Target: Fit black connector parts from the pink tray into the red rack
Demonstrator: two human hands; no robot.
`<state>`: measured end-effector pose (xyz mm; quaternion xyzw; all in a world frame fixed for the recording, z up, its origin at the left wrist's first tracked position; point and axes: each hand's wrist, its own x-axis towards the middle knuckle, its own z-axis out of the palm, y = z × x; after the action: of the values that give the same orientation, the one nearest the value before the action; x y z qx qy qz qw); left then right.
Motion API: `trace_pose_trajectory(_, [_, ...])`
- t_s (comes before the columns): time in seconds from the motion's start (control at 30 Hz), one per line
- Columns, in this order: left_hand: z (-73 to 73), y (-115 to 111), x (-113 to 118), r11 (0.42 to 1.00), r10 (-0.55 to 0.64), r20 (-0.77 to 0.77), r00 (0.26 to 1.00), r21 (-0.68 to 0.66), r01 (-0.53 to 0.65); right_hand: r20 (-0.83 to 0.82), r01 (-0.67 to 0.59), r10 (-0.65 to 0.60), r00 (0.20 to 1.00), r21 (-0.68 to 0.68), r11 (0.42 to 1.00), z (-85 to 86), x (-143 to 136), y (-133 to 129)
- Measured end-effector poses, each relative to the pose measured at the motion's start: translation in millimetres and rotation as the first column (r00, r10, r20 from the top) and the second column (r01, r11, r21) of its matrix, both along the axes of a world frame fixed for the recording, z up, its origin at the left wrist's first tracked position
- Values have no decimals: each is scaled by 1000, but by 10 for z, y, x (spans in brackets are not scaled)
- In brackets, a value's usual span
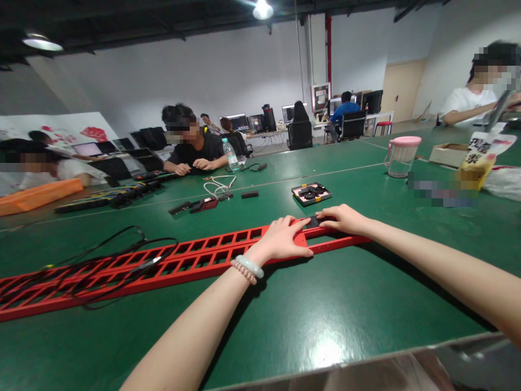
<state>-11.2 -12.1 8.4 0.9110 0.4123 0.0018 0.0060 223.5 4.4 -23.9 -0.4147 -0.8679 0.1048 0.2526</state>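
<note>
A long red ladder-like frame [203, 269] with rows of rectangular openings lies across the table in front of me. My left hand [280, 239] grips it near its right part, thumb along the near side and fingers over the far side. The index fingertip reaches a small black piece [313, 221] on the frame. From the right, my right hand [344, 220] holds that piece with bent fingers, which partly cover it. Black cables [134, 266] lie over the frame's left half. Just behind my hands sits a shallow box [299, 199] with black parts inside.
On the green table [366, 315] stand a lidded pink cup [401, 157], a drink pouch [476, 160] and a water bottle [230, 156]. A white cable [217, 187] and small dark items lie beyond the frame. An orange tray [40, 196] is at left. Other people sit around.
</note>
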Motion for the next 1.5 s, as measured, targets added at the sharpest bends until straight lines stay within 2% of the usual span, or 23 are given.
trace_pose_trajectory(0.83, [-14,8,-8,1000,-9,15,1000,0,9,39,-14,14,999,4,1000,33,6,-32])
trace_pose_trajectory(1.07, [16,-14,9,999,30,-13,999,-27,-30,37,-60,60,997,-7,998,7,26,-14])
trace_pose_trajectory(1.5, [-1,-1,-7,1000,-5,7,1000,-6,5,22,-106,105,994,29,994,8,33,-20])
